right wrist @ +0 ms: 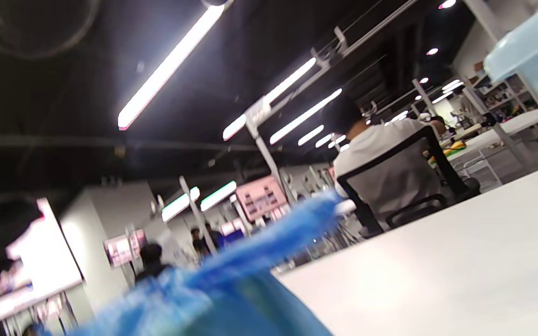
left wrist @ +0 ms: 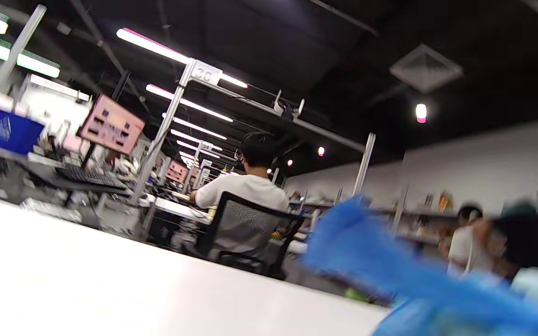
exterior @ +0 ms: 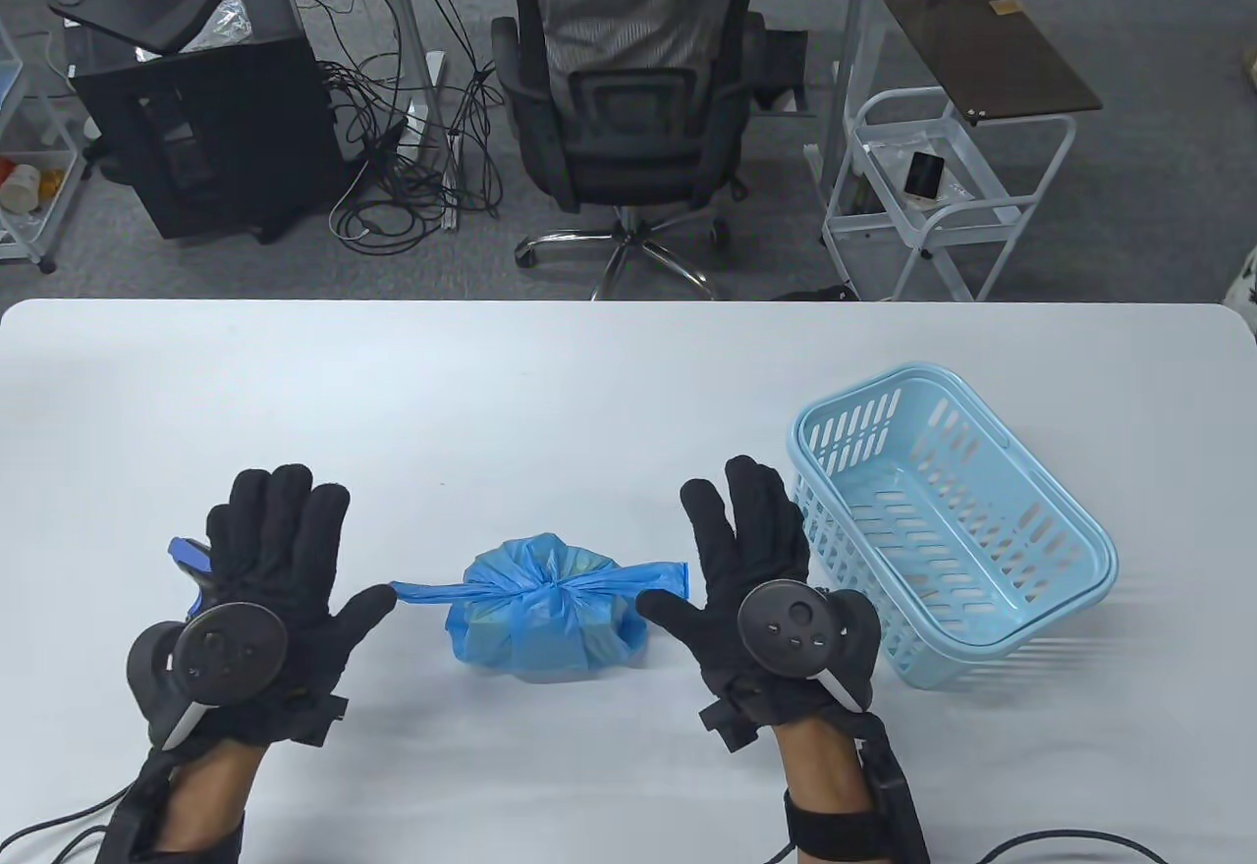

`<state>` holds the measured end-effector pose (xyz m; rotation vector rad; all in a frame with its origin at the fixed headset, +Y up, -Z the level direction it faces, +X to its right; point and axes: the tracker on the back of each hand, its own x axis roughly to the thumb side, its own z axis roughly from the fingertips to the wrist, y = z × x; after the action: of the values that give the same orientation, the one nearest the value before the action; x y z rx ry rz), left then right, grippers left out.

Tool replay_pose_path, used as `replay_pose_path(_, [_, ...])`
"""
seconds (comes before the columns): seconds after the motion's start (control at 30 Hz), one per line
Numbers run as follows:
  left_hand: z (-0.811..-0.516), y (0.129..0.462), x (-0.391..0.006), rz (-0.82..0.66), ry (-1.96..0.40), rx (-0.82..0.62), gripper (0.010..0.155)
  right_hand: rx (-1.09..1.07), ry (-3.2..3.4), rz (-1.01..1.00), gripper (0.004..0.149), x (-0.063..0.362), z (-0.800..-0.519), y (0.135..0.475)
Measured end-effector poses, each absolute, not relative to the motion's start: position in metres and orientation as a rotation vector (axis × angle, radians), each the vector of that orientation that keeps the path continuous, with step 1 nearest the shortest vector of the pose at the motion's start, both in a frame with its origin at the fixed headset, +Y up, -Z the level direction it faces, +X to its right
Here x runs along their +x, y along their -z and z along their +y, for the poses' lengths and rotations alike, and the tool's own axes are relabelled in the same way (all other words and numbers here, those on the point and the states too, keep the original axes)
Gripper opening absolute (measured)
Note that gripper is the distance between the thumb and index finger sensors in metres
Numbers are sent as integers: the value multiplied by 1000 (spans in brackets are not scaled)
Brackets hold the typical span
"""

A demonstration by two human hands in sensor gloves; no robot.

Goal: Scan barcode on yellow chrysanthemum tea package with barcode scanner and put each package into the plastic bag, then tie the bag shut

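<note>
The blue plastic bag sits knotted at the table's front middle, its two tails stretched out left and right. It shows as a blue blur in the left wrist view and the right wrist view. The tea packages are hidden inside it. My left hand lies flat with fingers straight, thumb tip at the end of the left tail. My right hand is spread flat too, with the right tail's end beside its thumb. Neither hand grips anything. The barcode scanner, blue and black, lies mostly hidden under my left hand.
A light blue basket with nothing in it stands at the right of my right hand, also seen in the right wrist view. Beyond the table's far edge is an office chair with a seated person, and a white cart.
</note>
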<state>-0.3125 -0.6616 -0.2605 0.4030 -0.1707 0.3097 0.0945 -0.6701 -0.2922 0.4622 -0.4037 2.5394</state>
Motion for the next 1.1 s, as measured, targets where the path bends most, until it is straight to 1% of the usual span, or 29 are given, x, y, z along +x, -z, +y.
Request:
replay_pose_path(0.03, [-665, 261, -312, -166, -276, 394, 95, 466, -2591, -388, 94, 94, -673, 294])
replay_pose_path(0.13, [-679, 268, -310, -137, -226, 289, 97, 449, -2735, -263, 94, 92, -688, 301])
replay_pose_path(0.23, [-700, 275, -312, -108, -137, 149, 101, 436, -2823, -78, 95, 90, -709, 308])
replay_pose_path(0.27, [-706, 279, -314, -90, -109, 105, 101, 428, -2853, -60, 95, 90, -714, 310])
replay_pose_path(0.37, [-719, 285, -312, -67, -76, 46, 102, 407, -2922, 2, 97, 90, -724, 314])
replay_pose_path(0.43, [-720, 287, -310, -51, -8, 32, 102, 408, -2957, 5, 97, 88, -726, 314])
replay_pose_path(0.5, [-717, 285, -309, -52, -39, 68, 101, 448, -3024, -44, 97, 89, -723, 310])
replay_pose_path(0.63, [-711, 281, -306, -66, -95, 88, 101, 418, -2958, -75, 98, 95, -720, 305])
replay_pose_path(0.83, [-704, 275, -302, -89, -113, 84, 101, 424, -2946, -57, 98, 93, -719, 304])
replay_pose_path(1.1, [-706, 280, -298, -102, -58, 53, 101, 394, -2911, 4, 97, 98, -723, 308])
